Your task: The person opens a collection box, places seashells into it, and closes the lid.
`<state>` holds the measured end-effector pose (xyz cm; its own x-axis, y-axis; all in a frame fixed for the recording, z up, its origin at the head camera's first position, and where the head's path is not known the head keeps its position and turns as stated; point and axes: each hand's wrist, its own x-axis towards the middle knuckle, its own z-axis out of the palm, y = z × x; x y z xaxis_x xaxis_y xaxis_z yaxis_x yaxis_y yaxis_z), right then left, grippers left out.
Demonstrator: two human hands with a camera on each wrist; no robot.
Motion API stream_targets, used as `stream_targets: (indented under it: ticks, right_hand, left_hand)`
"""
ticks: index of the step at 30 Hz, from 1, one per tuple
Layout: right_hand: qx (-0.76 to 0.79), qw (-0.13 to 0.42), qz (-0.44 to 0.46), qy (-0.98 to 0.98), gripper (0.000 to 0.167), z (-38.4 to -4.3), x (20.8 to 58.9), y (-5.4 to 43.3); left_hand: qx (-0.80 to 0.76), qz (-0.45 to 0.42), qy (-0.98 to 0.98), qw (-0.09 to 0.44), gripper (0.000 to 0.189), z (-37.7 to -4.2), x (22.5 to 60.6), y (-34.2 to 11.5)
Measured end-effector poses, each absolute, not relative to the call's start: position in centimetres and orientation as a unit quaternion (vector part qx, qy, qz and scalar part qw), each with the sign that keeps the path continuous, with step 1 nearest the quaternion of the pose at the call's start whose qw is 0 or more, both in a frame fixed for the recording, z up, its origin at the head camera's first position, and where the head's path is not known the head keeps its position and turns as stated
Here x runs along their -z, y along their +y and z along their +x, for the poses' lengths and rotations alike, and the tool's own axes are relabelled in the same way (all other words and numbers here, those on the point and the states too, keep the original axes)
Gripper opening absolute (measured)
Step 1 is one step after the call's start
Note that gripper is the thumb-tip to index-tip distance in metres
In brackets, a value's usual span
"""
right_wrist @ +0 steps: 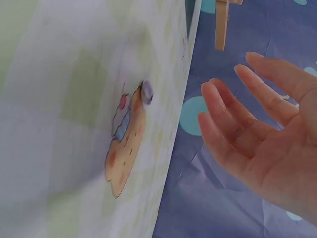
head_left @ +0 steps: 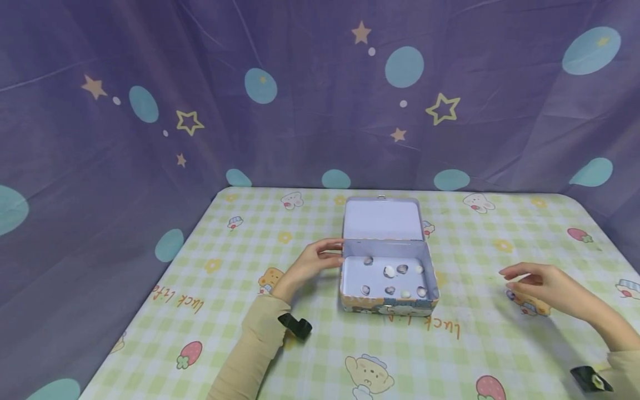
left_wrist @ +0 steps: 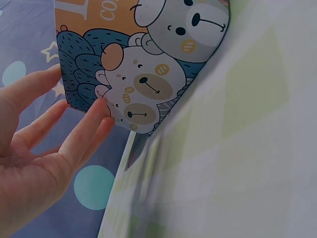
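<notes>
An open tin box [head_left: 389,304] with its hinged lid [head_left: 382,219] tipped back stands at mid-table, its outer side printed with cartoon bears. Several small shell-like or pebble-like pieces, dark and white, lie spread over its pale floor. My left hand [head_left: 312,262] is at the tin's left side; in the left wrist view its nearly straight fingers [left_wrist: 81,131] touch or almost touch the printed wall. Out to the right, my right hand [head_left: 547,283] hovers above the tablecloth, fingers loosely bent with nothing between them. Just below it lies one small purplish-grey piece [head_left: 510,294], also visible in the right wrist view.
A green-checked tablecloth [head_left: 240,344] with printed cartoons and lettering covers the table. Behind it hangs a purple curtain [head_left: 310,133] with stars and teal ovals. A wooden stick-like piece [right_wrist: 221,29] shows at the top of the right wrist view.
</notes>
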<state>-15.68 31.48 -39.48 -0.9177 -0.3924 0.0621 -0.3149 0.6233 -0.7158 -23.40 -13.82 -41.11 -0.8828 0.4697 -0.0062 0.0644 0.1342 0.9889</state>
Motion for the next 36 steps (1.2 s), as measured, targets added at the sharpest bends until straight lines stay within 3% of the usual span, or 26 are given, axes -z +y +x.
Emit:
stream_targets:
  ticks: [10, 20, 27, 36]
  right_hand:
    - [0.362, 0.111, -0.172, 0.909, 0.029, -16.1, 40.3, 32.6]
    - [0.384, 0.175, -0.159, 0.892, 0.030, -16.5, 41.2, 33.4]
    - [0.408, 0.211, -0.139, 0.877, 0.032, -17.1, 41.7, 33.3]
    - [0.377, 0.173, -0.157, 0.896, 0.026, -17.4, 42.5, 33.1]
  left_hand:
    - [-0.634, 0.179, 0.735, 0.163, 0.050, -23.6, 41.4, -14.0]
    - [-0.628, 0.183, 0.737, 0.171, 0.049, -22.4, 39.2, -13.5]
    - [-0.626, 0.182, 0.740, 0.166, 0.050, -23.1, 40.5, -13.8]
    - [-0.622, 0.179, 0.746, 0.153, 0.049, -23.6, 41.5, -13.9]
